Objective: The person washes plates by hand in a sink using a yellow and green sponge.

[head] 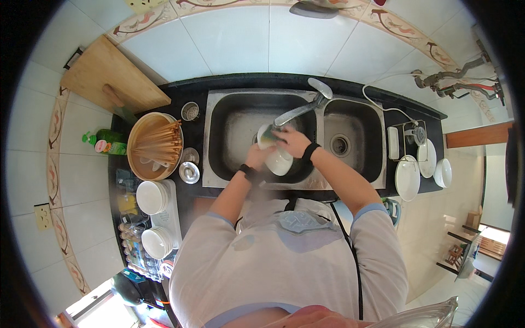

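Over the left basin of a stainless steel double sink, my left hand grips a white bowl tilted on its side. My right hand presses a green and yellow scrubbing sponge against the bowl; blur hides the exact finger contact. Below the hands a second white bowl lies in the same basin. The spout of a chrome faucet reaches to just above my right hand; whether water runs cannot be told.
Left on the black counter are a basin of wooden chopsticks, a green pump bottle, a cutting board and stacked white bowls. White plates and a wire rack stand right of the drain basin.
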Tool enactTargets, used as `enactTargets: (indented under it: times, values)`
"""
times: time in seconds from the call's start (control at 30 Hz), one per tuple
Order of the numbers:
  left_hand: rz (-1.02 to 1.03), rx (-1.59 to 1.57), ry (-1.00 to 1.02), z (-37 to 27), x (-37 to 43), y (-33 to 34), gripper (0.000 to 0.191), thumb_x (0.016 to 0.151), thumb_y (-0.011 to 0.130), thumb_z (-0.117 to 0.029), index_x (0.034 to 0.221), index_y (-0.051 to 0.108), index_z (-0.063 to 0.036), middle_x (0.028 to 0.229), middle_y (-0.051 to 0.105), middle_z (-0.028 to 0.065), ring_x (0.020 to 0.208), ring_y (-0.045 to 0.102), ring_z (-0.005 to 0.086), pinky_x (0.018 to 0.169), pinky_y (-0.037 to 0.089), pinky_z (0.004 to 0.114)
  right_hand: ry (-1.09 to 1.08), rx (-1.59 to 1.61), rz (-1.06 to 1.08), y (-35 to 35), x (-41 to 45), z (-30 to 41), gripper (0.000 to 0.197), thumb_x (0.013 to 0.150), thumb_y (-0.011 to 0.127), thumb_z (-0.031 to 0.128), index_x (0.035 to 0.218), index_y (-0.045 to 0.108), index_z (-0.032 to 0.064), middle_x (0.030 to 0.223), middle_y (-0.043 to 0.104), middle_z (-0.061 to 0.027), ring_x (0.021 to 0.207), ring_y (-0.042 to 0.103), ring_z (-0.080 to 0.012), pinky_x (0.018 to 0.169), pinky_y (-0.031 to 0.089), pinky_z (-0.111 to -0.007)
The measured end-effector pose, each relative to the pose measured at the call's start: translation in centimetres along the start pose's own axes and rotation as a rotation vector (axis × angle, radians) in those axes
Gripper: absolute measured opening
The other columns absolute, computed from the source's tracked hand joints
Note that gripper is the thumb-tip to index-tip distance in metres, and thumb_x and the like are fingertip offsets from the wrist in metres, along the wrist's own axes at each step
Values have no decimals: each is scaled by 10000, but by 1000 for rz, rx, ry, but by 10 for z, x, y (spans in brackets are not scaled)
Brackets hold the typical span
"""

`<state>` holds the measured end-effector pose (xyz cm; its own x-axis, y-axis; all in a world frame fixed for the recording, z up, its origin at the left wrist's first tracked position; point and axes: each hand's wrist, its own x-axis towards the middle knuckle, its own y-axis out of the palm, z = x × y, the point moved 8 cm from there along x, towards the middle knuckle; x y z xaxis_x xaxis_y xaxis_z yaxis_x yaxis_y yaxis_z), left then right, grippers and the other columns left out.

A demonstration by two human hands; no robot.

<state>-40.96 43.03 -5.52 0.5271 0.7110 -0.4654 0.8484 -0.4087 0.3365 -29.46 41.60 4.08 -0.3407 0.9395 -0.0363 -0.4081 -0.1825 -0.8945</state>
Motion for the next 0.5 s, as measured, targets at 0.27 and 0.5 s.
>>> enactTargets:
  times: [0.27, 0.5]
  values:
    - [19, 230, 20, -11, -10, 5, 275, 765, 690, -127, 1007, 647, -5, 919, 664, 59, 810, 626, 133, 738, 499, 289, 157, -105, 95, -12, 6, -8, 440, 861, 518, 245, 1279, 489, 109, 1110, 510, -199, 1003, 524, -355, 896, 436, -378]
    - [-79, 99, 174, -16, -15, -20, 285, 771, 682, -142, 1017, 645, -2, 918, 669, 60, 805, 630, 137, 728, 499, 297, 74, 264, 36, 16, 22, 21, 467, 859, 514, 254, 1318, 451, 195, 1199, 484, -238, 1051, 514, -388, 882, 435, -400]
